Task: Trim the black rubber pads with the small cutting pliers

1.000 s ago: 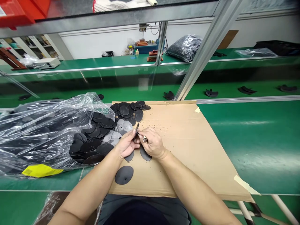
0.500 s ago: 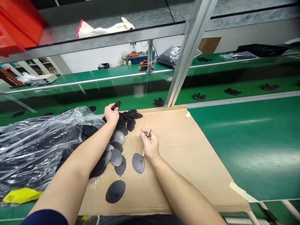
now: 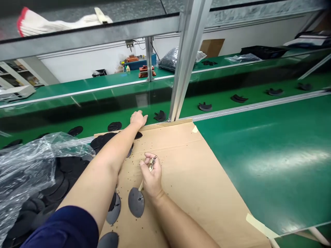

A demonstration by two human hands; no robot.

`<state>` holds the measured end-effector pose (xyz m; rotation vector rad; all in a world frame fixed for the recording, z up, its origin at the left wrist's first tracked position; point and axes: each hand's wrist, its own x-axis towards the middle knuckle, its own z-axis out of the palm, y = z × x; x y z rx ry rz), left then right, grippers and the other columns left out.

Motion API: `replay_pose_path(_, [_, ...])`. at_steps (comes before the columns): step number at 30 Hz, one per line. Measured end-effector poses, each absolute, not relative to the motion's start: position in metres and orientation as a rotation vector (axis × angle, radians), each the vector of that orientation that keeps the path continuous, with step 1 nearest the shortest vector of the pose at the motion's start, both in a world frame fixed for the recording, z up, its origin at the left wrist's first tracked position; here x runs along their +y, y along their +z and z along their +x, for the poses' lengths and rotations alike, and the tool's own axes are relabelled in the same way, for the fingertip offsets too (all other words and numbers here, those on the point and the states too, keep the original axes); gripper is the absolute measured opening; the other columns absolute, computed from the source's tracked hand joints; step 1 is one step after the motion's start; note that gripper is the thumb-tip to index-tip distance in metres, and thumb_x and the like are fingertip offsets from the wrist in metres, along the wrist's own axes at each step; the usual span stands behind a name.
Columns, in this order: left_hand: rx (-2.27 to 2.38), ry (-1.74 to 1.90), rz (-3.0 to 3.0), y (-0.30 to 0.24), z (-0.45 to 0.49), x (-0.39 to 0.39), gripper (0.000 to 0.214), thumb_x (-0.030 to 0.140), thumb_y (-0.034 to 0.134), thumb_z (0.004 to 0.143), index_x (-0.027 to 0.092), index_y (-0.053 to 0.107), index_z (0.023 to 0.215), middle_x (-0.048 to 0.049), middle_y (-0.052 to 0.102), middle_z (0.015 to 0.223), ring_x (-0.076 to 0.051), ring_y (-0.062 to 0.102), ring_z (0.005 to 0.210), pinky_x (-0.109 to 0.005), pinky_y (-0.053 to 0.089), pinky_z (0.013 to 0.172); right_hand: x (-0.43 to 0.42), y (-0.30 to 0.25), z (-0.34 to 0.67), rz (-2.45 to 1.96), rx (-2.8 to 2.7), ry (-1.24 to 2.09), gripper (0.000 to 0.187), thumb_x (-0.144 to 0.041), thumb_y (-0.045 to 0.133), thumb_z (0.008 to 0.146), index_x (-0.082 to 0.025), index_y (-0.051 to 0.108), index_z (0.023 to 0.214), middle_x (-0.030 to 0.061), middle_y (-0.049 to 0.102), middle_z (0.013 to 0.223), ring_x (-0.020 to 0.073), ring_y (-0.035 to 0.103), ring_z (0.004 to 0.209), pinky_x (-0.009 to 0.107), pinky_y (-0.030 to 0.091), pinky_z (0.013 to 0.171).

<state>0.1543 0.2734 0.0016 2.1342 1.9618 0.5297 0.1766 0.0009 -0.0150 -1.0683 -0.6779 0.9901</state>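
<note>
My left hand (image 3: 138, 119) reaches across the far edge of the cardboard sheet (image 3: 186, 165), fingers stretched flat with nothing visible in them. It is just left of a black plastic piece (image 3: 159, 116) lying on the green conveyor belt (image 3: 103, 117). My right hand (image 3: 151, 177) rests on the cardboard, closed on a small metal tool (image 3: 151, 162). A grey-black oval disc (image 3: 136, 202) lies just beside its wrist. A heap of black discs (image 3: 59, 182) spills from a clear plastic bag (image 3: 28, 162) on the left, under my left arm.
An aluminium post (image 3: 184, 58) rises at the cardboard's far edge. Further black pieces (image 3: 205, 106) ride on the belt to the right. White gloves (image 3: 51, 20) lie on the shelf above. Small dark crumbs dot the cardboard. Green table surface (image 3: 271, 148) extends to the right.
My left hand carried a black disc from the hands' meeting point out past the pile to the belt's edge and now shows empty. The right hand stayed on the cardboard with the tool. The view shifted right.
</note>
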Motion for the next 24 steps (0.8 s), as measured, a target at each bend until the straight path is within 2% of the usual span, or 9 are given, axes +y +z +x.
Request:
replay_pose_path(2, [1.936, 0.45, 2.116, -0.001, 0.183, 0.278, 0.063, 0.057, 0.059, 0.077, 0.014, 0.057, 0.122, -0.0204, 0.059, 0.123, -0.034, 0.052, 0.117, -0.041, 0.04, 0.096, 0.001, -0.015, 0.176, -1.06, -0.654, 0.998, 0.029, -0.03, 0.063, 0.075, -0.02, 0.055, 0.101, -0.0016, 0.048, 0.081, 0.0121, 0.051, 0.069, 0.026, 0.045, 0.069])
replay_pose_path(4, [1.898, 0.436, 2.097, -0.005, 0.205, 0.278, 0.066, 0.058, 0.064, 0.073, 0.014, 0.055, 0.121, -0.021, 0.061, 0.12, -0.035, 0.052, 0.117, -0.043, 0.04, 0.096, 0.001, -0.016, 0.175, -1.05, -0.642, 1.01, 0.029, -0.03, 0.062, 0.075, -0.02, 0.054, 0.101, -0.0021, 0.046, 0.08, 0.0113, 0.049, 0.066, 0.025, 0.044, 0.065])
replay_pose_path(8, [1.683, 0.727, 1.94, -0.011, 0.229, 0.274, 0.064, 0.026, 0.078, 0.065, 0.018, 0.052, 0.123, -0.0123, 0.068, 0.102, -0.028, 0.058, 0.108, -0.039, 0.039, 0.095, 0.002, -0.017, 0.172, -1.046, -0.628, 1.009, 0.029, -0.029, 0.061, 0.075, -0.02, 0.051, 0.101, -0.003, 0.043, 0.079, 0.0101, 0.045, 0.063, 0.024, 0.043, 0.061])
replay_pose_path(11, [1.593, 0.934, 1.761, -0.005, 0.226, 0.267, 0.06, 0.01, 0.074, 0.064, 0.018, 0.054, 0.12, -0.0084, 0.069, 0.094, -0.023, 0.061, 0.098, -0.035, 0.042, 0.091, 0.003, -0.019, 0.171, -1.058, -0.62, 1.012, 0.04, -0.029, 0.063, 0.072, -0.021, 0.046, 0.107, -0.0029, 0.042, 0.082, 0.0102, 0.046, 0.064, 0.024, 0.044, 0.062])
replay_pose_path(15, [1.572, 1.101, 1.623, 0.017, 0.197, 0.243, 0.036, 0.009, 0.068, 0.068, 0.017, 0.062, 0.102, -0.0062, 0.068, 0.093, -0.018, 0.062, 0.091, -0.031, 0.045, 0.087, 0.008, -0.022, 0.171, -1.155, -0.659, 0.979, 0.055, -0.036, 0.071, 0.067, -0.021, 0.044, 0.113, -0.0009, 0.046, 0.087, 0.0133, 0.052, 0.075, 0.027, 0.047, 0.071])
replay_pose_path(18, [1.519, 1.2, 1.477, 0.034, 0.162, 0.212, 0.034, 0.013, 0.065, 0.073, 0.015, 0.06, 0.107, -0.0069, 0.068, 0.094, -0.015, 0.063, 0.082, -0.028, 0.049, 0.077, 0.013, -0.027, 0.173, -1.238, -0.689, 0.967, 0.057, -0.044, 0.074, 0.064, -0.02, 0.047, 0.108, 0.0, 0.049, 0.087, 0.0144, 0.054, 0.076, 0.029, 0.047, 0.076])
replay_pose_path(21, [1.492, 1.252, 1.343, 0.044, 0.117, 0.171, 0.037, 0.014, 0.061, 0.077, 0.011, 0.057, 0.114, -0.0089, 0.069, 0.092, -0.013, 0.063, 0.069, -0.026, 0.05, 0.064, 0.015, -0.031, 0.178, -1.241, -0.73, 0.995, 0.055, -0.05, 0.071, 0.065, -0.019, 0.048, 0.104, -0.0022, 0.051, 0.08, 0.0135, 0.054, 0.068, 0.029, 0.046, 0.069])
replay_pose_path(24, [1.5, 1.3, 1.281, 0.042, 0.073, 0.119, 0.026, 0.015, 0.063, 0.075, 0.012, 0.065, 0.101, -0.0069, 0.07, 0.083, -0.013, 0.062, 0.064, -0.026, 0.051, 0.062, 0.011, -0.026, 0.182, -1.257, -0.802, 1.004, 0.054, -0.055, 0.071, 0.062, -0.018, 0.053, 0.097, -0.0023, 0.053, 0.074, 0.0133, 0.052, 0.062, 0.029, 0.044, 0.063])
